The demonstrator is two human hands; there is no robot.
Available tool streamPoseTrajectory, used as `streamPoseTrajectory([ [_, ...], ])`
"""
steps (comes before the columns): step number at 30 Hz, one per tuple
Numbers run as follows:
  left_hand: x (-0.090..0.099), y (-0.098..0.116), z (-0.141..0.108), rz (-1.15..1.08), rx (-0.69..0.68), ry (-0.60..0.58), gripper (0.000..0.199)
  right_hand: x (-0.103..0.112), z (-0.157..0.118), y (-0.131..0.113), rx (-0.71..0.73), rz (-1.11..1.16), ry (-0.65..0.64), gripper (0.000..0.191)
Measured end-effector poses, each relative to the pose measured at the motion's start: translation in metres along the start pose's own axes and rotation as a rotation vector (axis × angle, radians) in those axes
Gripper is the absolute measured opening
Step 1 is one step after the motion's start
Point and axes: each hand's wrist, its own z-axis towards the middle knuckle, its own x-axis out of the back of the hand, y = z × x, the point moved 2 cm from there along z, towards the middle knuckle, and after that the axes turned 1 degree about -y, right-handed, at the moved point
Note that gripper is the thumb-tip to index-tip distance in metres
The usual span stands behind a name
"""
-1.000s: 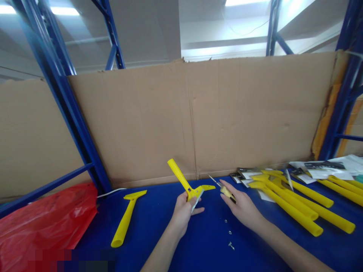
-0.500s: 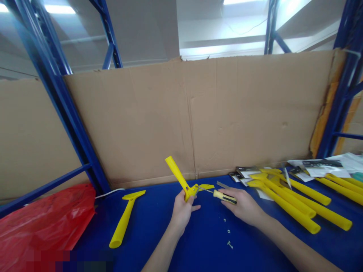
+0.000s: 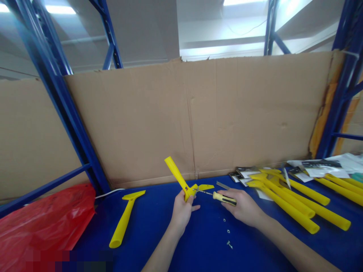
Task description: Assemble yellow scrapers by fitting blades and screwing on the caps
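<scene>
My left hand [image 3: 181, 213] is closed around the head end of a yellow scraper handle [image 3: 176, 173], whose tube points up and to the left. In my right hand [image 3: 245, 206] is a screwdriver [image 3: 224, 198] with a cream and black grip. Its thin shaft reaches left, and the tip meets the head of the held scraper handle. Just beyond the shaft lies a flat yellow piece [image 3: 206, 187] on the blue surface. Nearer me are two small nuts [image 3: 228, 231] and a screw [image 3: 229, 244]. A flat metal blade [image 3: 223, 185] shows beside my right fingers.
Another yellow scraper handle [image 3: 124, 221] lies at left, beside a red plastic bag [image 3: 48, 219]. Several yellow handles [image 3: 300, 200] and printed packets [image 3: 323, 166] are piled at right. A cardboard panel [image 3: 141, 124] closes off the back between blue rack posts [image 3: 76, 124].
The held scraper handle and the screwdriver have shifted very slightly to the left. Both hands keep their grips, and the loose parts lie as before.
</scene>
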Motion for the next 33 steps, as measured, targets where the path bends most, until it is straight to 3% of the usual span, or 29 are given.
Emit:
streamPoseTrajectory([
  [6,0.000,-0.003,0.003,-0.001,-0.014,0.000,0.020,0.001,-0.001,-0.004,0.033,-0.090,0.024,0.032],
  [11,0.000,-0.003,0.004,0.086,-0.058,-0.004,0.022,0.015,-0.006,-0.016,0.053,-0.126,0.181,0.045],
  [18,0.000,-0.003,0.004,0.092,-0.044,0.012,0.025,0.022,-0.002,-0.017,0.021,0.123,0.214,0.029],
  [21,0.000,-0.003,0.004,0.109,-0.048,0.007,0.023,0.019,-0.001,-0.019,-0.083,0.216,0.236,0.027],
  [24,-0.002,-0.003,0.004,0.133,-0.059,0.002,0.024,0.018,-0.003,-0.023,-0.226,0.291,0.290,0.034],
  [27,-0.001,-0.003,0.004,0.138,-0.062,0.024,0.023,0.018,-0.003,-0.025,-0.260,0.380,0.360,0.047],
  [29,-0.001,-0.003,0.004,0.137,-0.058,0.034,0.022,0.017,-0.003,-0.024,-0.272,0.495,0.323,0.052],
  [33,-0.001,-0.004,0.004,0.168,-0.057,0.018,0.024,0.018,-0.001,-0.026,-0.327,0.573,0.277,0.032],
])
